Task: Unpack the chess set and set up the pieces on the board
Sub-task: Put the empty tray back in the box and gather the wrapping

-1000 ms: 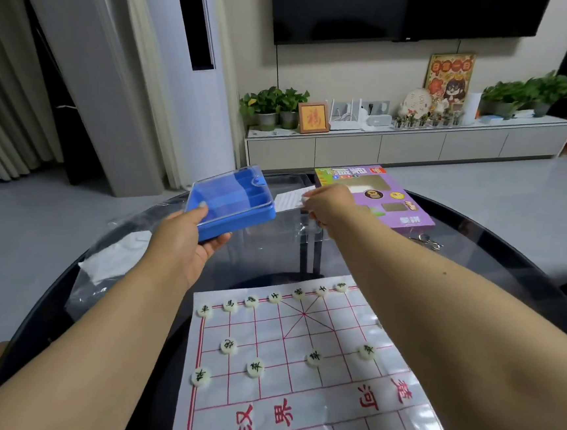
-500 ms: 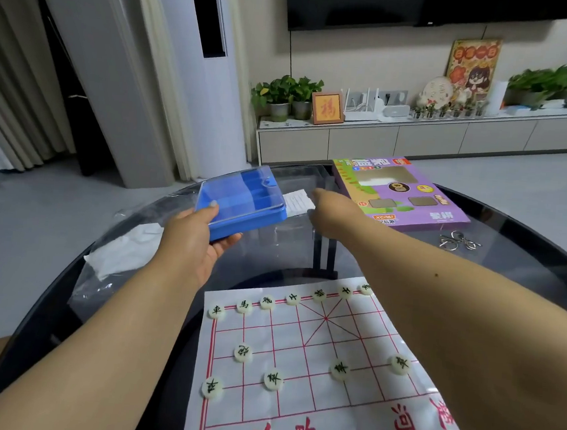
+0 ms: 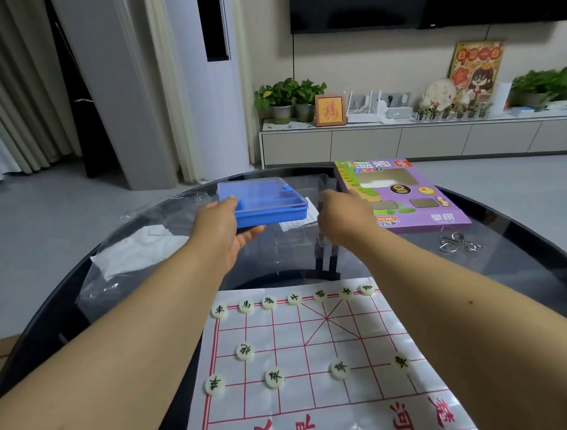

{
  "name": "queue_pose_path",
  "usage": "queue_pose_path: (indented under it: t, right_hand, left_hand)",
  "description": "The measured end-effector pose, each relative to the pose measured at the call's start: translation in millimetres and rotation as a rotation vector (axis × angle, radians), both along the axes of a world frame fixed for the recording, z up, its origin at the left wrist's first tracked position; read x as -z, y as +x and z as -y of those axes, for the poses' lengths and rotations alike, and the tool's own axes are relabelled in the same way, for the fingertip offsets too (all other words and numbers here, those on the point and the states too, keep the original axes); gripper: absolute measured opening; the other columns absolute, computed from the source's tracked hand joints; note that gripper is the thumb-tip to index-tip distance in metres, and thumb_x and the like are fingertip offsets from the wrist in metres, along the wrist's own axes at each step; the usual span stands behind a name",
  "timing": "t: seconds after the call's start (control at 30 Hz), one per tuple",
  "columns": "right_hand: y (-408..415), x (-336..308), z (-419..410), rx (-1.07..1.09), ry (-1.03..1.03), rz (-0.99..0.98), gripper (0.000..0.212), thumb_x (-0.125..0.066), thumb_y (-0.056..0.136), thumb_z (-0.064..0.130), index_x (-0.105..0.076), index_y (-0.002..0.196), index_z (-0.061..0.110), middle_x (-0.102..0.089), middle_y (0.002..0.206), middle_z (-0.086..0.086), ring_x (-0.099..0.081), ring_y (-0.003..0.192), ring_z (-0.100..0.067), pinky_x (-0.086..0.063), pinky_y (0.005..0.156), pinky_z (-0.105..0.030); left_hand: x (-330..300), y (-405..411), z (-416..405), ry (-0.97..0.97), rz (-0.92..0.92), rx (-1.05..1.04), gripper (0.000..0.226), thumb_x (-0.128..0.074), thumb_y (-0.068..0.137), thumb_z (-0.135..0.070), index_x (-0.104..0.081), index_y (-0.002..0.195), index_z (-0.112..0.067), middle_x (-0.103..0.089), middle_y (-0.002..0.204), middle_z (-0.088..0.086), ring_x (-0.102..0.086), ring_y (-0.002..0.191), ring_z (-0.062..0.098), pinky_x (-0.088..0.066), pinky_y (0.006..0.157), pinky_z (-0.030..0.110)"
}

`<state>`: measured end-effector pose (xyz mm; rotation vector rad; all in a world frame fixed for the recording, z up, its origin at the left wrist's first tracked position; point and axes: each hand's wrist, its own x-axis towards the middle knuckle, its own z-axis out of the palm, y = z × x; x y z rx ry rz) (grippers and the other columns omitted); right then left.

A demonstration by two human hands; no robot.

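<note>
- the left hand [image 3: 221, 225] holds the blue case [image 3: 262, 203] up over the far part of the round glass counter [image 3: 526, 243], thumb on top of the near corner and fingers curled beneath; its grip is clamped on the case.
- the case has a clear lid, and the blue dividers show through it.
- the right hand [image 3: 342, 216] reaches out just beside the case's right end, its back toward me; i cannot tell how its grip stands.
- a white paper slip [image 3: 297, 221] lies under that end of the case.
- the board sheet [image 3: 329, 383] lies flat at the near edge, red grid on white, with pale round pieces [image 3: 274, 378] on it: a row along the far line and several further in.
- the purple box [image 3: 402, 196] lies flat beyond the right hand.
- metal rings [image 3: 459, 243] lie to the right of the box.
- a clear plastic bag [image 3: 130, 259] with white paper inside lies on the left.
</note>
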<state>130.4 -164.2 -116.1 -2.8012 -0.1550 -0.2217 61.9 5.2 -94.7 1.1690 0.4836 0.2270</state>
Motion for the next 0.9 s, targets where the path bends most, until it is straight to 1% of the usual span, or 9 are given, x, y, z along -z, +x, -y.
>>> queue_pose_path:
  t: [0.13,0.27,0.33,0.4,0.47,0.53,0.6,0.73,0.9]
  right_hand:
    - [-1,11,6,0.040,0.439,-0.153,0.053,-0.040,0.086,0.010,-0.037,0.138,0.017,-0.051,0.128,-0.016,-0.053,0.107,-0.033,-0.051,0.088,-0.046]
    - [-6,15,6,0.007,0.597,-0.133,0.056,-0.045,0.083,0.006,-0.037,0.137,0.016,-0.054,0.121,-0.011,-0.056,0.104,-0.030,-0.052,0.085,-0.046]
    - [-4,16,6,-0.022,0.587,-0.124,0.056,-0.046,0.084,0.007,-0.038,0.139,0.014,-0.049,0.125,-0.012,-0.052,0.108,-0.030,-0.050,0.090,-0.046]
    - [-2,18,7,-0.056,0.510,-0.136,0.054,-0.044,0.086,0.011,-0.039,0.140,0.013,-0.040,0.130,-0.012,-0.045,0.115,-0.030,-0.045,0.097,-0.046]
    - [-1,18,8,-0.072,0.466,-0.151,0.053,-0.042,0.088,0.014,-0.039,0.140,0.015,-0.037,0.129,-0.011,-0.039,0.118,-0.028,-0.042,0.102,-0.043]
    - [-1,18,8,-0.068,0.446,-0.151,0.055,-0.041,0.088,0.015,-0.038,0.142,0.016,-0.034,0.129,-0.009,-0.034,0.121,-0.028,-0.038,0.105,-0.042]
    - [-1,18,7,-0.068,0.435,-0.158,0.060,-0.042,0.087,0.015,-0.031,0.146,0.018,-0.031,0.134,-0.006,-0.028,0.126,-0.026,-0.035,0.108,-0.042]
    - [0,18,6,-0.102,0.380,-0.209,0.066,-0.041,0.088,0.018,-0.018,0.150,0.020,-0.026,0.145,-0.001,-0.019,0.134,-0.025,-0.028,0.112,-0.041]
    - [3,19,6,-0.130,0.340,-0.235,0.073,-0.042,0.087,0.022,-0.011,0.152,0.025,-0.016,0.156,0.001,-0.014,0.141,-0.027,-0.022,0.114,-0.044]
  left_hand:
    - [7,17,9,0.067,-0.011,0.055,0.026,-0.045,0.101,-0.020,-0.049,0.125,-0.009,-0.059,0.103,0.010,-0.063,0.078,0.022,-0.055,0.055,0.030]
    - [12,36,19,0.203,-0.009,0.112,0.037,-0.043,0.102,-0.028,-0.043,0.135,-0.010,-0.057,0.121,0.013,-0.063,0.087,0.021,-0.057,0.060,0.030]
    - [16,44,23,0.293,0.008,0.159,0.041,-0.043,0.102,-0.032,-0.042,0.135,-0.008,-0.054,0.126,0.013,-0.062,0.086,0.021,-0.058,0.061,0.029]
    - [19,50,25,0.525,-0.021,0.192,0.044,-0.042,0.101,-0.037,-0.043,0.135,-0.010,-0.054,0.126,0.010,-0.060,0.082,0.020,-0.055,0.063,0.028]
    - [24,54,23,0.868,-0.113,0.215,0.049,-0.038,0.099,-0.047,-0.043,0.135,-0.013,-0.051,0.130,0.010,-0.057,0.099,0.027,-0.050,0.080,0.033]
    - [28,55,22,1.132,-0.233,0.227,0.058,-0.032,0.099,-0.052,-0.034,0.144,-0.016,-0.037,0.143,0.015,-0.042,0.126,0.034,-0.039,0.102,0.040]
    - [31,51,23,1.321,-0.315,0.241,0.063,-0.027,0.099,-0.053,-0.024,0.150,-0.016,-0.027,0.148,0.016,-0.026,0.135,0.034,-0.031,0.106,0.043]
    - [36,46,24,1.425,-0.336,0.254,0.064,-0.022,0.100,-0.053,-0.011,0.153,-0.020,-0.024,0.149,0.010,-0.022,0.133,0.030,-0.028,0.106,0.043]
    - [40,53,24,1.456,-0.316,0.353,0.060,-0.019,0.100,-0.053,-0.014,0.153,-0.026,-0.018,0.156,0.004,-0.014,0.139,0.030,-0.025,0.108,0.045]
